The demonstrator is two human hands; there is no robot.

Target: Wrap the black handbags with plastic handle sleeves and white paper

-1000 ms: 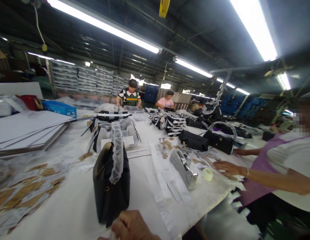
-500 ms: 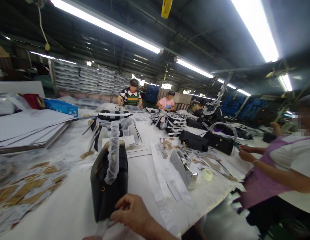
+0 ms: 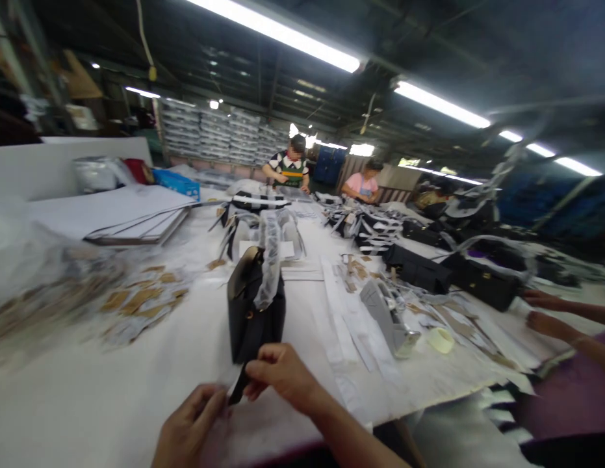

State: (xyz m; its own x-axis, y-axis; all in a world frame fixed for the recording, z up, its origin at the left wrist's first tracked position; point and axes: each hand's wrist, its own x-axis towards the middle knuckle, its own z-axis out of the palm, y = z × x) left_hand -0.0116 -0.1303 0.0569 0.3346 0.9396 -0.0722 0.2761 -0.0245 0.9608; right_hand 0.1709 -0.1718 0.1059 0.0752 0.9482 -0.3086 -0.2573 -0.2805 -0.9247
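Observation:
A black handbag (image 3: 256, 325) stands upright on the white-covered table in front of me. Its raised handle (image 3: 270, 266) is wrapped in clear plastic. Just this side of the bag, a short black strap (image 3: 239, 385) stretches between my two hands. My right hand (image 3: 281, 377) pinches its upper end, close to the bag's lower edge. The fingers of my left hand (image 3: 193, 419) are closed at its lower end, with something pale and thin beside them. Whether the strap is joined to the bag cannot be seen.
A grey tape dispenser (image 3: 387, 318) and a pale tape roll (image 3: 440, 339) lie right of the bag. Brown paper scraps (image 3: 141, 300) are at left, beyond them stacked white boards (image 3: 112, 211). More black bags (image 3: 482, 279) line the right, near a co-worker's hands (image 3: 550, 315).
My left hand has come up into view, and the black strap now shows between both hands. The view has swung left, so things appear further right.

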